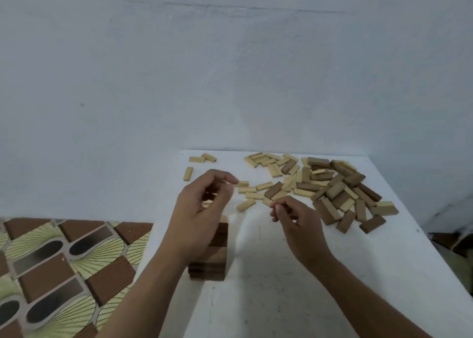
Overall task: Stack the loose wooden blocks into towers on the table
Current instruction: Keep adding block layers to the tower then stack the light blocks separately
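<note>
A tower of wooden blocks (pixel 217 258) stands on the white table (pixel 281 294), dark brown in its lower layers and lighter at the top. My left hand (pixel 202 209) hovers over the tower's top with fingers curved and apart; it hides the upper layers, and I see no block in its grip. My right hand (pixel 294 220) is to the right of the tower, above the table, fingers curled and thumb meeting the index tip, with nothing visible between them. Just beyond it lies a pile of loose light and dark blocks (pixel 332 186).
Three single light blocks (pixel 188 173) lie at the table's far left corner. A pale wall rises directly behind the table. To the left of the table's edge is a patterned floor (pixel 64 273).
</note>
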Available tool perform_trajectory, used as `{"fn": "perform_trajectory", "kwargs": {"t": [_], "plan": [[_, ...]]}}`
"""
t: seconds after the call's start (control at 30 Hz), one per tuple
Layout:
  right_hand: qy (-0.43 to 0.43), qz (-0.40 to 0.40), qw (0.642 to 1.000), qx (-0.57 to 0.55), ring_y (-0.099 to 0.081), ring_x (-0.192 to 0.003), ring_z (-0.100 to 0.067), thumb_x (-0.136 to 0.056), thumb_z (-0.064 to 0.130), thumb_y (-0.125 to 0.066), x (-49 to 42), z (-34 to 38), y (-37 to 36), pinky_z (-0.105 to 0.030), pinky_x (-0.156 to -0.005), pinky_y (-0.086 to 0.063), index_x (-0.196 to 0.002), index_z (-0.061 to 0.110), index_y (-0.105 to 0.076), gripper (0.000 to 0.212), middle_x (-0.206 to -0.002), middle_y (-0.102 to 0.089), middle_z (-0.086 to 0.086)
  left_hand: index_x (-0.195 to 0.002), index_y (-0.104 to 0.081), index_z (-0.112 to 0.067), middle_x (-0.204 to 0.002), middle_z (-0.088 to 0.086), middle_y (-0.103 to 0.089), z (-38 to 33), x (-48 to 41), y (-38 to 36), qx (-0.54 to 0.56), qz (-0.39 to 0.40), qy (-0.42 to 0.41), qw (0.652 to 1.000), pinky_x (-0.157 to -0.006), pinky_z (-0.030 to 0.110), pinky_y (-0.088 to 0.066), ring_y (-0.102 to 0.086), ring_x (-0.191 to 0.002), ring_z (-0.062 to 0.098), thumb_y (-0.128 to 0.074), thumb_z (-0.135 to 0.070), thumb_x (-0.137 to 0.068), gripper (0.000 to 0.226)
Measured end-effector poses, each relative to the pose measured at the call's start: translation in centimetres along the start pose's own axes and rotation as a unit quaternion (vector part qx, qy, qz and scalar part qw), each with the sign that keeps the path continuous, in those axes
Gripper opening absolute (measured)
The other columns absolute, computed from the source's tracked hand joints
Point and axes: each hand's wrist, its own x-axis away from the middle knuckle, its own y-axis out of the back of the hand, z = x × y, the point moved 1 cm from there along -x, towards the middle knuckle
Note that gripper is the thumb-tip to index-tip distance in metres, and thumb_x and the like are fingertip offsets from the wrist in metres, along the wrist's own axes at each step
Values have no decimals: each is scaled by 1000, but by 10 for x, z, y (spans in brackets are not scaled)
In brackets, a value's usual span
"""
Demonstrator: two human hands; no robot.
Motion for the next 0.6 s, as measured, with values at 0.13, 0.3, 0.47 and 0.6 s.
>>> {"fn": "perform_trajectory", "kwargs": {"t": [0.13,0.3,0.47,0.6], "plan": [[18,-13,999,49,-63,-80,-8,-97,9,-56,-6,-20,27,-24,-68,-51,-91,18,-69,17,-81,-68,10,-101,-69,-27,-84,-11,-63,-18,-8,-47,24,45,13,999,-71,18,-46,-60,-82,5,-61,-17,-99,13],[12,-6,986,164,-59,-95,-4,-96,15,-60,-10,-63,56,-28,-83,-53,-103,23,-66,12,-99,-64,12,-107,-64,-30,-100,-7,-62,-1,-6,-110,65,48,57,995,-80,28,-51,-60,-95,7,-62,-12,-97,21],[38,31,961,272,-51,-120,-19,-94,15,-59,-15,-98,63,-40,-99,-48,-115,17,-66,22,-120,-61,2,-122,-53,-36,-131,-14,-51,60,-3,-166,-164,50,72,983,-106,30,-38,-45,-127,7,-56,-18,-100,28],[75,60,940,327,-46,-129,-23,-95,28,-40,-35,-108,56,-47,-101,-47,-128,13,-63,43,-128,-59,-2,-147,-46,-22,-157,1,-36,109,-9,-189,-342,76,60,935,-116,44,-23,-27,-147,22,-49,-24,-102,45]]}}
